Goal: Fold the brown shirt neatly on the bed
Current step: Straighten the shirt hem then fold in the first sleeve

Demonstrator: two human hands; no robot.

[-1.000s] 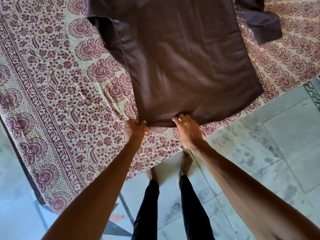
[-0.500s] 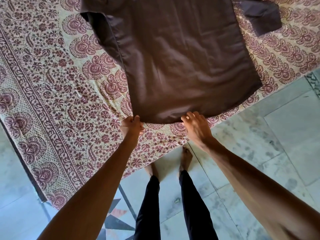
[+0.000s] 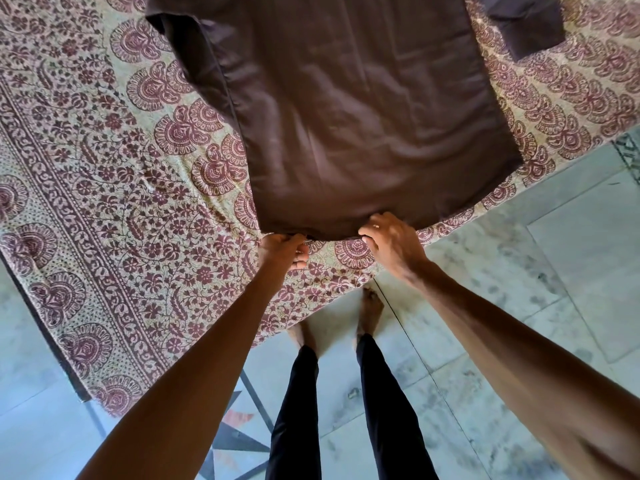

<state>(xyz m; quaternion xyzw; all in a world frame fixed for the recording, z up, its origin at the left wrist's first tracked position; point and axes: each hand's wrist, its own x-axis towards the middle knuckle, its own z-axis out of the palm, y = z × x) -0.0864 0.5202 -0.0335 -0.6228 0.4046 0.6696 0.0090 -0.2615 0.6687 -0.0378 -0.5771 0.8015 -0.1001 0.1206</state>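
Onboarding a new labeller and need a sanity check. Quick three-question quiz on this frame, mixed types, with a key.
1. True or false: only the right hand touches the brown shirt.
2. Both hands hold the shirt by its: A collar, B near hem, C sleeve?
3. Fill in: the ___ hand grips at the hem's corner, left hand or right?

Key: 1 false, both hands grip it; 2 B; 3 left.
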